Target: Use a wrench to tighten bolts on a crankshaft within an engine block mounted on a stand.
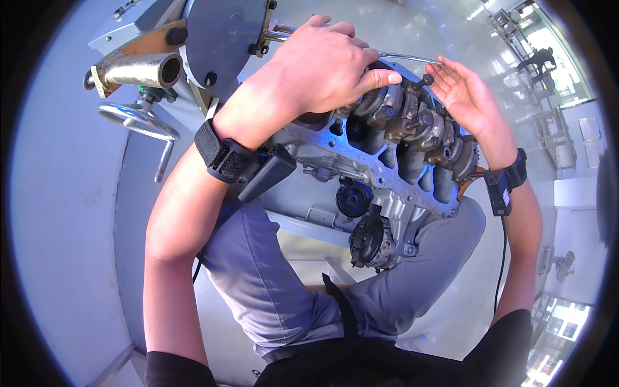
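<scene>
A: What are the fingers doing?

B: The left hand (pixel 319 68) is gripping a thin metal rod (pixel 412 58), fingers folded over it and thumb pointing right. The underside of that grip is hiding from view. The right hand (pixel 471 100) is holding its fingers loosely open, with the rod's tip meeting the forefinger; I can't tell how firmly they're touching.

A: And the pose?

B: The left arm is bending at the elbow, its hand lying palm down above the far left corner of the engine (pixel 358 155). The right hand is hovering beyond the far edge, near the right end, its palm facing the engine.

A: Where is the engine sitting?

B: In front of the person, above the knees. The rod is running above its far edge.

A: Count things for me.

B: One engine is carrying one shaft (pixel 425 126) along its length. One rod is showing. Two black straps (pixel 219 151) are circling the wrists, one each. To the left, one handwheel (pixel 129 116) is hanging below one short pipe (pixel 145 71).
</scene>
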Action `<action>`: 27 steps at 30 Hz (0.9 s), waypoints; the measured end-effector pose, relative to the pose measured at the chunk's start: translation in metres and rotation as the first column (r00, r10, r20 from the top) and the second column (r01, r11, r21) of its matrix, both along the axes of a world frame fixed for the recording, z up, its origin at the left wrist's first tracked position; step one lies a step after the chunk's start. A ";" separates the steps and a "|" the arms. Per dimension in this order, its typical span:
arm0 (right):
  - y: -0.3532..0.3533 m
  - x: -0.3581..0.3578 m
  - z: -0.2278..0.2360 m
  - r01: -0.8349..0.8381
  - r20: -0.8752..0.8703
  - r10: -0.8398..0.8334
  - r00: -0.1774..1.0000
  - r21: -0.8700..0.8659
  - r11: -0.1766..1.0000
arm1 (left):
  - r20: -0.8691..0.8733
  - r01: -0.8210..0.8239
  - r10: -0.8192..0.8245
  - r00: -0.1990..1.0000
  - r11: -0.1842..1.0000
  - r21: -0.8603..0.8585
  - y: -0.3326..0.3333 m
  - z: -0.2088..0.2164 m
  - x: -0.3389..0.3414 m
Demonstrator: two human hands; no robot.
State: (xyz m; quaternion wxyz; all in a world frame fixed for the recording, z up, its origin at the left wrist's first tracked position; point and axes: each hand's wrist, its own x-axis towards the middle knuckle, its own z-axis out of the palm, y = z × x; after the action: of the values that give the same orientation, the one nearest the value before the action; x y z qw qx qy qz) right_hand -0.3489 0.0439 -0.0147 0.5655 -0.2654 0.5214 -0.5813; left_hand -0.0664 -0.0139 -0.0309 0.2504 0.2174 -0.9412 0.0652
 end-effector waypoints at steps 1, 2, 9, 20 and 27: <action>0.002 0.003 0.000 0.026 -0.017 -0.027 1.000 -0.010 1.000 | -0.005 0.002 -0.002 1.000 1.000 -0.004 0.001 0.000 -0.001; 0.004 0.005 -0.001 0.023 -0.016 -0.023 1.000 -0.007 1.000 | -0.004 -0.002 0.002 1.000 1.000 -0.001 0.001 0.000 -0.001; 0.002 -0.005 -0.007 -0.019 0.002 0.019 1.000 -0.004 1.000 | -0.026 -0.028 0.030 0.999 0.997 0.076 0.000 0.001 -0.007; -0.001 -0.010 -0.003 -0.048 0.016 0.047 0.999 0.011 0.999 | -0.025 -0.083 0.085 0.996 0.995 0.064 0.004 -0.002 -0.009; -0.008 -0.011 -0.010 -0.057 0.035 0.055 0.998 0.068 0.996 | -0.006 -0.075 0.076 0.997 0.991 0.110 0.005 -0.003 -0.012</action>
State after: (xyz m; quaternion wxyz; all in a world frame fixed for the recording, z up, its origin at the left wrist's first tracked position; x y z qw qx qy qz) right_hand -0.3604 0.0355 -0.0252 0.5990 -0.2508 0.5241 -0.5511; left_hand -0.0779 -0.0086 -0.0339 0.2401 0.2665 -0.9332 0.0219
